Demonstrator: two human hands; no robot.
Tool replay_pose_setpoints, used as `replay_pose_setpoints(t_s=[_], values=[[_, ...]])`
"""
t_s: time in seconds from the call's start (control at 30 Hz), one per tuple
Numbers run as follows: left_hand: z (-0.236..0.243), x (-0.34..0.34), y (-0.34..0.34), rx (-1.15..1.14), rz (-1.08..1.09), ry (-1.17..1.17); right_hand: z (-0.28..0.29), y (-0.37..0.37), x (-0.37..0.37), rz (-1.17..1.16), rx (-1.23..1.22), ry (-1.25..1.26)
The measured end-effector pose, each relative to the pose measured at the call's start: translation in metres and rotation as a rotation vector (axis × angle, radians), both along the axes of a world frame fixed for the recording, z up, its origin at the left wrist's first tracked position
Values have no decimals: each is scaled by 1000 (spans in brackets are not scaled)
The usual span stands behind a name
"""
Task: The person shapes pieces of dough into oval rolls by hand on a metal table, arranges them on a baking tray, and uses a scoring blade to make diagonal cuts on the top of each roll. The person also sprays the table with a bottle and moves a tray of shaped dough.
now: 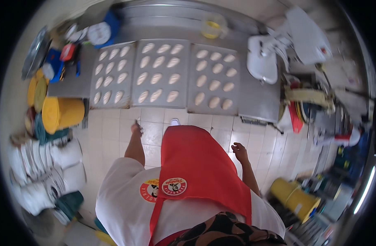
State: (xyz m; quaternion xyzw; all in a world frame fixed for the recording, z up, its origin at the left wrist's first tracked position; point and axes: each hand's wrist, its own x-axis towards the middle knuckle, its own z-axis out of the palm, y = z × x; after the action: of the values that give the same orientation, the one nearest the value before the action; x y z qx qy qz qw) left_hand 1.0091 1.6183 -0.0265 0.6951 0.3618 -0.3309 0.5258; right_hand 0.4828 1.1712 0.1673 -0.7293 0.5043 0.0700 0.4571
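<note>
Three metal trays of shaped pale dough pieces lie side by side on the steel worktable, several scored pieces on each. Below the left-hand tray, over the floor, my left hand has its fingers curled around a small thin object, too small to name. My right hand hangs beside my red apron, below the right-hand tray, fingers loosely apart and holding nothing visible. Neither hand touches the trays.
Yellow bins and white sacks line the left. A white appliance and a yellow jug are on the steel surface. A yellow cylindrical container is at lower right. Tiled floor lies between me and the table.
</note>
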Motion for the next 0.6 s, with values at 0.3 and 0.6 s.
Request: replay_pose_setpoints(t_s=[0.3,0.6], values=[[-30,-247,-304,-207,-1664,-436,-188,32,-360,-356,175,10],[27,-440,-544,-145,-1487,-127,-92,-80,-429,-756,8,-154]])
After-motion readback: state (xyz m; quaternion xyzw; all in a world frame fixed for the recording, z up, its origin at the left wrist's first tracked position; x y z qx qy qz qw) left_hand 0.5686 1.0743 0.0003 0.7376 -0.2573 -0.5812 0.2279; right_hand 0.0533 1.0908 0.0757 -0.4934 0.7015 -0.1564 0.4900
